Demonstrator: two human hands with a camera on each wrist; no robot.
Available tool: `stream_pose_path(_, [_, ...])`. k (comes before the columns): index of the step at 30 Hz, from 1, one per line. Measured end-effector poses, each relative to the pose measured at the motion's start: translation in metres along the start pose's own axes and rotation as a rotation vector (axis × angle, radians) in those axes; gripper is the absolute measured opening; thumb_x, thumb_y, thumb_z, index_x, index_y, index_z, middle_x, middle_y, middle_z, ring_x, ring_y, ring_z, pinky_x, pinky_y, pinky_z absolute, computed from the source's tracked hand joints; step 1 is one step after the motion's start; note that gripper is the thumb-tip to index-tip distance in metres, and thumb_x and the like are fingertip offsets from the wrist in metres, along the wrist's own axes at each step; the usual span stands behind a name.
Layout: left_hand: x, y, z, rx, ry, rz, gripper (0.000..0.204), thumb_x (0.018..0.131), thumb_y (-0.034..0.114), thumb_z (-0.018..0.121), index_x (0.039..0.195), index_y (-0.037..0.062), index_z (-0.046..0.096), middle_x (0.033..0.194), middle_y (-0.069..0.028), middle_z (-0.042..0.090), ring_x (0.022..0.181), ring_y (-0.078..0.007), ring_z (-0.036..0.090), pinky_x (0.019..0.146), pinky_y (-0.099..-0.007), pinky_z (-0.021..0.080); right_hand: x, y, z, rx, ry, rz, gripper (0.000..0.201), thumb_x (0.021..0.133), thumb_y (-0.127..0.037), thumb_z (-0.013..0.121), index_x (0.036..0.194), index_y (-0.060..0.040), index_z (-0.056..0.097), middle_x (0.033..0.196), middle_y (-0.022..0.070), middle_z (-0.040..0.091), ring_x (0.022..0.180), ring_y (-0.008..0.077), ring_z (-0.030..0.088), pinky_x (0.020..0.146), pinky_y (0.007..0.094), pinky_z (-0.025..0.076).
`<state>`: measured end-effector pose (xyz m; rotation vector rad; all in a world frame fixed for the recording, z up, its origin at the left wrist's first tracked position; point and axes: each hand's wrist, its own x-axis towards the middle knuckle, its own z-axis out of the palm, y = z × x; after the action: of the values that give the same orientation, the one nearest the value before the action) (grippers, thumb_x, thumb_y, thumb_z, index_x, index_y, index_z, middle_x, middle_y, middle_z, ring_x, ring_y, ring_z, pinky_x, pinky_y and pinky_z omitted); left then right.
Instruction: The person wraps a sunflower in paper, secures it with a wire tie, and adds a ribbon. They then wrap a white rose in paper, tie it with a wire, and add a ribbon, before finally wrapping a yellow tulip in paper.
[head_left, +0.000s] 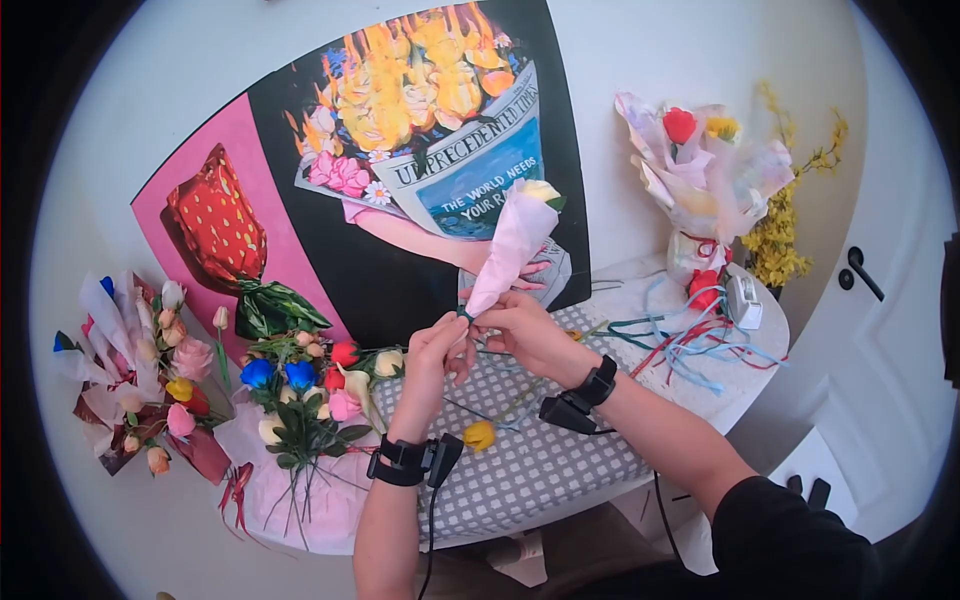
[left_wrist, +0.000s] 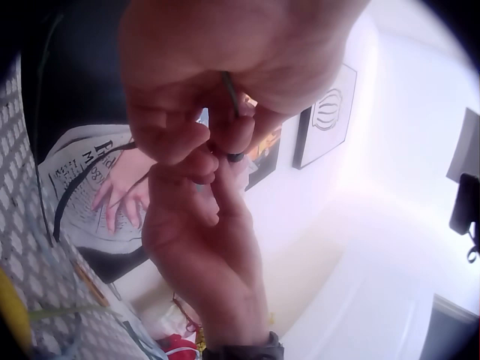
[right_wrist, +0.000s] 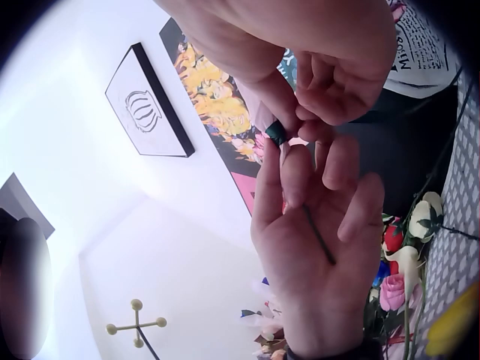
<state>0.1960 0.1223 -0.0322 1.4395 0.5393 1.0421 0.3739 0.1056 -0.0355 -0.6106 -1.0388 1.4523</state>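
A cream rose point(head_left: 541, 191) wrapped in a pale pink paper cone point(head_left: 508, 248) tilts up and to the right between the hands. Its narrow lower end is pinched by both hands. The left hand point(head_left: 440, 345) has its thumb and fingers at the cone's bottom, and a thin green stem point(right_wrist: 321, 238) runs across its palm. Close beside it, the right hand point(head_left: 535, 332) pinches the same end with its fingertips. A dark green band point(right_wrist: 276, 134) circles the paper there, partly hidden by the fingers.
Below the hands, a yellow flower point(head_left: 480, 435) lies on the checked cloth point(head_left: 540, 470). Loose roses point(head_left: 300, 376) and a bouquet point(head_left: 180, 365) stand left. Ribbons point(head_left: 665, 345), a tape dispenser point(head_left: 743, 300) and another bouquet point(head_left: 700, 190) are right. A painting point(head_left: 420, 130) leans behind.
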Motion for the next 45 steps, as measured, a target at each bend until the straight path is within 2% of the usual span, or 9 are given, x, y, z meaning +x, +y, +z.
stream_pose_path(4, [0.0,-0.001,0.001,0.033,0.037,0.008,0.032,0.102,0.03,0.059,0.093,0.0003,0.067,0.07,0.0019,0.053,0.063,-0.0072,0.055,0.043,-0.0215,0.034,-0.003,-0.004,0.0,0.05,-0.052,0.03,0.045,0.09,-0.006,0.064,0.134,-0.0065,0.058,0.109,0.0015,0.065,0.093,0.0083,0.062,0.077,0.0271,0.05])
stream_pose_path(13, [0.002,-0.008,-0.005,0.149,0.071,0.01,0.033,0.101,0.026,0.061,0.077,0.0033,0.061,0.072,0.0029,0.05,0.061,-0.0046,0.051,0.042,-0.0215,0.031,-0.001,-0.004,0.001,0.237,-0.161,0.094,0.032,0.097,-0.018,0.068,0.127,-0.0096,0.062,0.101,-0.0026,0.065,0.084,0.0035,0.06,0.064,0.0225,0.045])
stream_pose_path(15, [0.003,-0.014,-0.001,0.322,0.073,0.203,0.037,0.101,0.018,0.061,0.069,0.0005,0.059,0.075,0.0014,0.052,0.06,-0.0043,0.049,0.046,-0.0226,0.031,0.002,0.003,-0.001,0.155,-0.042,0.058,0.031,0.098,-0.022,0.071,0.124,-0.0086,0.062,0.1,-0.0033,0.065,0.081,0.0038,0.06,0.063,0.0217,0.046])
stream_pose_path(19, [0.003,-0.019,0.004,0.447,0.124,0.376,0.034,0.099,0.011,0.062,0.069,-0.0052,0.062,0.079,-0.0003,0.054,0.061,-0.0054,0.048,0.052,-0.0243,0.033,0.0,0.004,0.006,0.156,0.019,0.056,0.023,0.096,-0.017,0.072,0.116,-0.0068,0.065,0.097,-0.0027,0.065,0.081,0.0052,0.06,0.066,0.0237,0.05])
stream_pose_path(21, [0.001,-0.015,0.007,0.526,0.154,0.344,0.025,0.095,0.011,0.066,0.081,-0.01,0.066,0.078,-0.0078,0.055,0.069,-0.0161,0.053,0.061,-0.0337,0.04,0.0,0.005,0.006,0.168,0.041,0.032,0.017,0.095,-0.016,0.073,0.107,-0.0052,0.067,0.094,-0.0011,0.066,0.081,0.0068,0.061,0.071,0.0254,0.053])
stream_pose_path(24, [0.001,-0.016,0.005,0.586,0.154,0.388,0.023,0.097,0.009,0.063,0.084,-0.0087,0.071,0.083,-0.0032,0.057,0.073,-0.0098,0.052,0.063,-0.0278,0.039,-0.002,0.003,0.003,0.155,0.03,0.05,0.014,0.096,-0.016,0.073,0.103,-0.0048,0.068,0.092,0.0001,0.067,0.081,0.0079,0.062,0.073,0.0255,0.052])
stream_pose_path(36, [-0.001,-0.011,0.005,0.42,0.196,0.314,0.027,0.098,0.013,0.065,0.086,-0.0107,0.069,0.086,-0.0072,0.06,0.075,-0.0137,0.061,0.067,-0.0286,0.046,0.002,-0.001,0.005,0.309,-0.108,0.114,0.012,0.1,-0.017,0.062,0.107,-0.0071,0.062,0.104,0.0044,0.066,0.097,0.0166,0.063,0.09,0.0361,0.05])
stream_pose_path(40, [0.005,-0.027,-0.001,0.425,0.24,0.373,0.024,0.098,0.009,0.064,0.087,-0.012,0.069,0.087,-0.0072,0.061,0.077,-0.0162,0.07,0.069,-0.0295,0.056,-0.005,-0.006,0.02,0.306,-0.159,0.144,0.016,0.101,-0.021,0.063,0.109,-0.0071,0.059,0.102,0.0061,0.065,0.098,0.0192,0.063,0.094,0.0387,0.048])
stream_pose_path(45, [-0.004,-0.028,0.011,0.654,0.302,0.443,0.031,0.09,0.025,0.063,0.076,-0.001,0.072,0.083,-0.0148,0.062,0.077,-0.0361,0.063,0.068,-0.0472,0.048,-0.001,0.004,0.015,0.067,0.031,0.174,0.012,0.101,-0.018,0.065,0.109,-0.0105,0.06,0.103,0.0044,0.066,0.093,0.0155,0.065,0.083,0.0326,0.052])
